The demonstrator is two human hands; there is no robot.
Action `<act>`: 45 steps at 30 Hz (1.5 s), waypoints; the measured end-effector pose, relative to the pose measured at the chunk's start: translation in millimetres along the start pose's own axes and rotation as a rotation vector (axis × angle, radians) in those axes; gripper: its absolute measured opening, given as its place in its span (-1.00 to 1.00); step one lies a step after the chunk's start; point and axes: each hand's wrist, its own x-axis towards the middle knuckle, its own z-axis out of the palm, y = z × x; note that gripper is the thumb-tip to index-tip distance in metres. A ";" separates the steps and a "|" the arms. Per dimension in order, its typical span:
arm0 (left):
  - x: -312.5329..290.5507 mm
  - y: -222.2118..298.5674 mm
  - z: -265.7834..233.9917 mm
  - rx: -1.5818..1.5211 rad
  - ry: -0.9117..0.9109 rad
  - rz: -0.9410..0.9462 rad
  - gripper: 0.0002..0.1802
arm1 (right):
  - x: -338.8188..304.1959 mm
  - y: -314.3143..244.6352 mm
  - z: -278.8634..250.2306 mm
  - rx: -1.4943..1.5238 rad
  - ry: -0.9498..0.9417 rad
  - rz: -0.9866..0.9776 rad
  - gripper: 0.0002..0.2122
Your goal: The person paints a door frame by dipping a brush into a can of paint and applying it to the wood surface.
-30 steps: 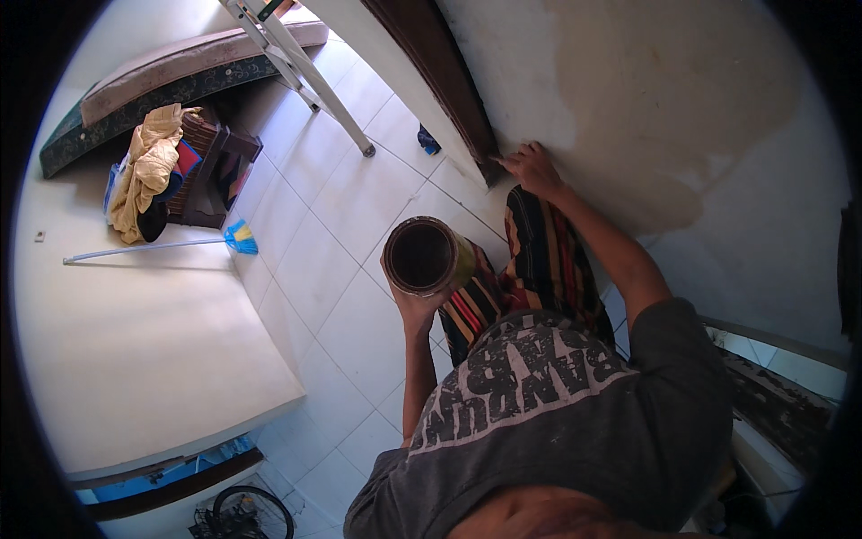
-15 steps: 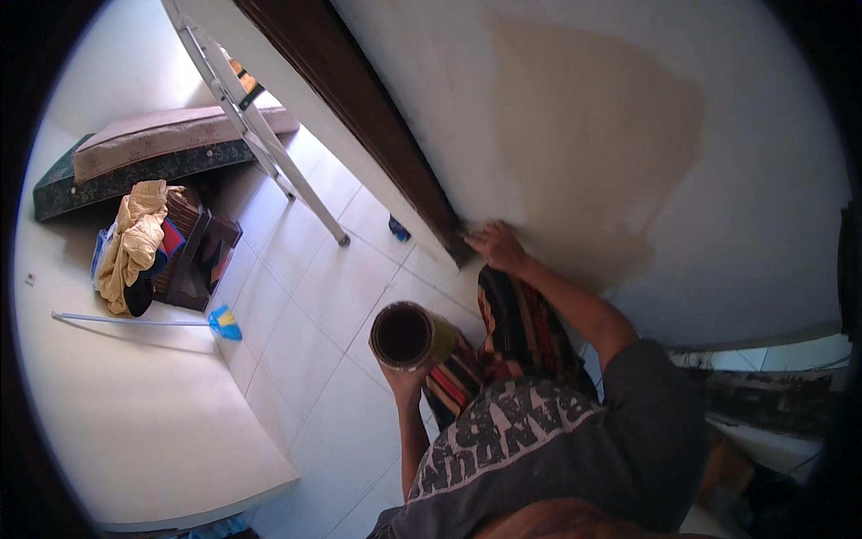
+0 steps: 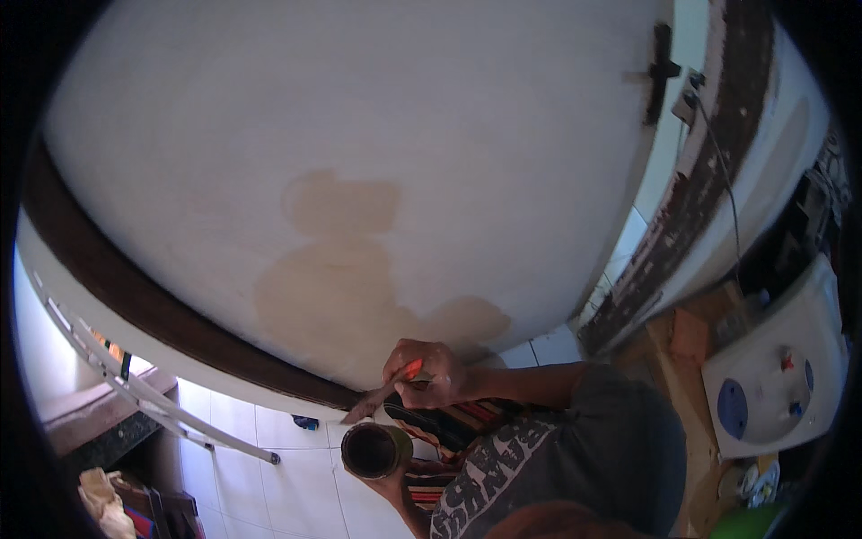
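Observation:
My left hand [image 3: 393, 483] is wrapped round a round paint can [image 3: 403, 446], whose open top shows a dark inside. In my right hand [image 3: 429, 373] is a paintbrush [image 3: 373, 404] with an orange part showing at the fingers. Its brownish head slants down to the left, the tip just above the can's rim; whether it touches the rim I cannot tell. Close behind the tip runs the lower end of a dark brown wooden frame strip [image 3: 269, 375], along the edge of a pale door or panel [image 3: 503, 162]. My knees, in striped cloth, are below my hands.
An aluminium ladder [image 3: 193, 420] stands on the white tiles at the left, beside a mattress [image 3: 112, 413] and piled cloth [image 3: 106, 503]. A peeling dark frame [image 3: 682, 216] with a hanging cable is at the right. Near it a white appliance [image 3: 772, 368] lies by a wooden board [image 3: 669, 359].
My view has swung to the right. My right hand has left the foot of the dark frame strip and come near the can, the brush now plainly visible. The left hand still holds the can.

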 end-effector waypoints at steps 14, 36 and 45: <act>-17.0 -48.8 34.1 -0.438 -0.224 -0.010 0.05 | -62.8 11.1 41.2 -0.416 -0.600 0.023 -0.75; -17.3 -17.3 45.7 -0.278 -0.271 -0.084 0.03 | -56.1 60.9 23.5 -0.496 -0.722 0.002 -0.74; 17.7 -48.9 16.2 -0.038 -0.337 0.006 0.20 | -35.0 46.3 57.6 -0.401 -0.569 -0.045 -0.79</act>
